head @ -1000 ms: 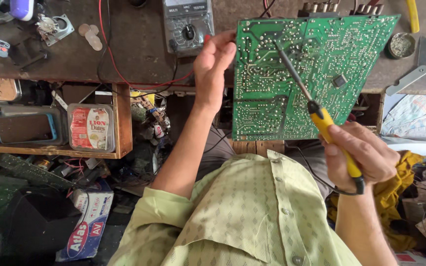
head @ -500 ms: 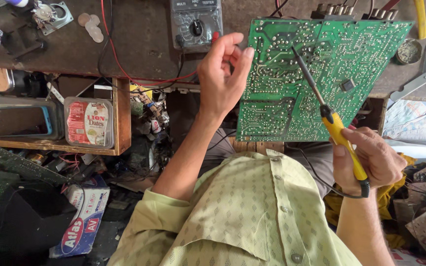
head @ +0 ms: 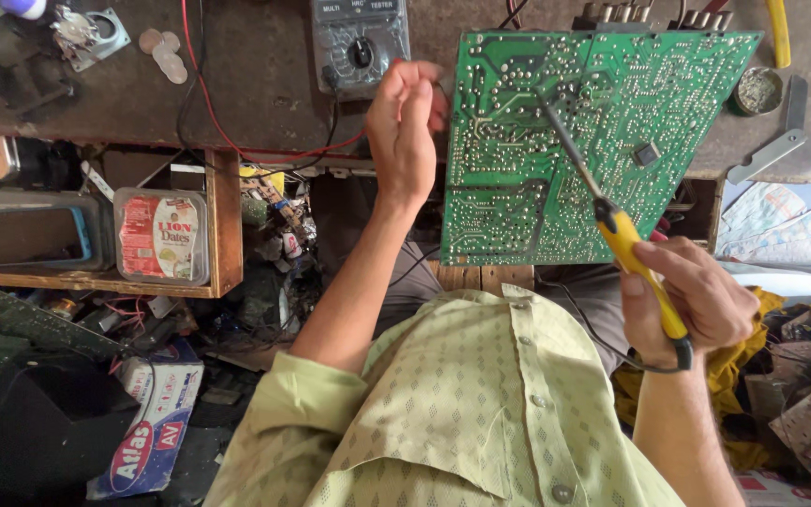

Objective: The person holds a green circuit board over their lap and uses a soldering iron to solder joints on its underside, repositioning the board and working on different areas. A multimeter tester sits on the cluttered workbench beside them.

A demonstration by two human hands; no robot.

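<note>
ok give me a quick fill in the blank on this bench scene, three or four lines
1. The right hand holds a soldering iron with a ____ handle.
2. The iron's tip rests on a ____ circuit board.
3. The left hand is at the board's ____ edge.
4. The grey meter lies on the bench with a ____ wire beside it.

Missing words: yellow; green; left; red

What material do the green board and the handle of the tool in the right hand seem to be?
Green board: probably rigid laminate with a glossy green coat; silvery solder dots and pale traces show. Tool handle: seemingly smooth yellow plastic with a dark end, held by the right hand.
</note>
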